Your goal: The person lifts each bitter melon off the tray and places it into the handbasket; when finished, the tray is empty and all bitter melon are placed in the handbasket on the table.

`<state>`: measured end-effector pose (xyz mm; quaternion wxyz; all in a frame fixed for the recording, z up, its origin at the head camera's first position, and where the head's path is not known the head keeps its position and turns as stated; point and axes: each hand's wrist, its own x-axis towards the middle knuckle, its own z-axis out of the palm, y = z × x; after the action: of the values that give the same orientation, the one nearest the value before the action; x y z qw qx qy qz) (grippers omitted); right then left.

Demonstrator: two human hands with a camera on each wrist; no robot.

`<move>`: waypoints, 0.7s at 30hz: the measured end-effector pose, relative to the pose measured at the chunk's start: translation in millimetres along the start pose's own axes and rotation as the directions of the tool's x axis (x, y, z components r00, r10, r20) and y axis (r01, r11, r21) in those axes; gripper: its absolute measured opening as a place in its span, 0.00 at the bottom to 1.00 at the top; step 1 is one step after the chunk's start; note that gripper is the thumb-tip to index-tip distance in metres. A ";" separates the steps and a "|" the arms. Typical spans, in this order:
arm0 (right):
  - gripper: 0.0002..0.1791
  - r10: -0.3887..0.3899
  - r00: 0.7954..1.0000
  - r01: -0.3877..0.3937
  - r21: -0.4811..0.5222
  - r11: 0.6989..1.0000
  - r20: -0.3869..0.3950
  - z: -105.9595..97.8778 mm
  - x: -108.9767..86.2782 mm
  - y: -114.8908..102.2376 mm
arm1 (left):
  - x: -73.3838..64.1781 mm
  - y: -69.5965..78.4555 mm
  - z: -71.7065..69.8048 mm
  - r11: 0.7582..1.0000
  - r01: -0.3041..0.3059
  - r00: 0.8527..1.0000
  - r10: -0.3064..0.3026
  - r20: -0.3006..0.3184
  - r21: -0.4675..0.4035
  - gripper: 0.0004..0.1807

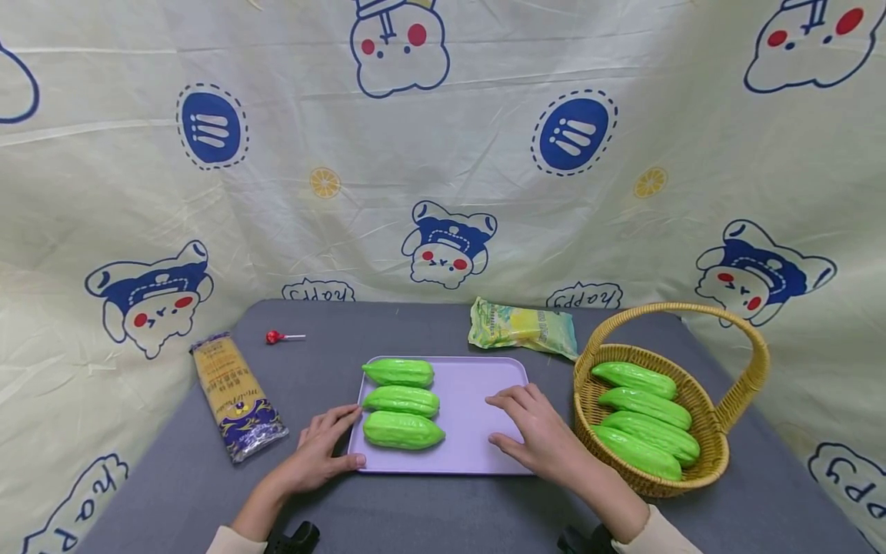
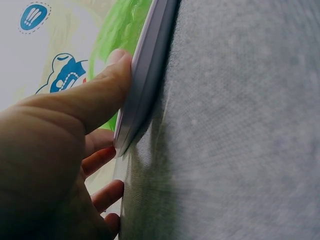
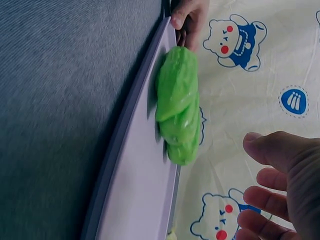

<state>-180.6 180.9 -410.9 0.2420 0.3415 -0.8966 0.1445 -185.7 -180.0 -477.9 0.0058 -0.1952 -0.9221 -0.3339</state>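
A light purple tray (image 1: 477, 431) lies on the table. Three green ridged gourds (image 1: 404, 430) lie side by side on its left half. My left hand (image 1: 321, 450) is at the tray's left edge, thumb by the near corner and fingertips touching the rim; in the left wrist view the thumb (image 2: 107, 92) rests against the rim. Above the tray's right part hovers my right hand (image 1: 540, 431), fingers spread and holding nothing. Right of it stands a woven basket (image 1: 716, 462) with several similar gourds (image 1: 637, 454). The right wrist view shows the tray gourds (image 3: 178, 107) overlapping.
At the far left lies a yellow and blue packet (image 1: 238, 396), with a red lollipop (image 1: 274, 337) beyond it. A green and yellow pack (image 1: 522, 327) lies behind the tray. The basket's tall handle (image 1: 751, 377) arches upward. A printed cloth (image 1: 443, 154) hangs behind the table.
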 end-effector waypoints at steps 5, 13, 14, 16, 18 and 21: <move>0.27 -0.004 1.000 0.004 0.013 1.000 0.009 7.8 7.4 -8.2 | 0.0 0.1 0.4 1.000 0.001 1.000 -0.001 0.000 -0.005 0.41; 0.28 -0.008 1.000 0.007 0.047 0.999 0.025 21.7 20.5 -22.1 | 0.0 0.3 -0.5 1.000 0.007 1.000 -0.007 0.007 0.002 0.42; 0.28 -0.015 1.000 0.014 0.054 0.998 0.023 23.8 22.1 -23.8 | 0.0 0.5 -0.7 1.000 0.010 1.000 -0.010 0.008 0.002 0.42; 0.28 -0.033 0.999 0.032 0.066 0.997 0.020 28.3 25.1 -26.6 | 0.0 1.0 -1.0 1.000 0.013 1.000 -0.013 0.010 0.002 0.42; 0.28 -0.049 0.999 0.048 0.069 0.996 0.018 33.0 27.6 -28.8 | 0.0 1.7 -1.4 1.000 0.016 1.000 -0.016 0.013 0.002 0.42; 0.28 -0.067 0.998 0.065 0.072 0.995 0.014 40.0 30.7 -31.5 | -0.2 2.8 -1.8 1.000 0.022 1.000 -0.022 0.017 -0.004 0.42</move>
<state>-192.5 124.5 -425.2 0.2267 0.3806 -0.8811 0.1657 -184.8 -179.3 -474.8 -0.0061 -0.1878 -0.9237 -0.3340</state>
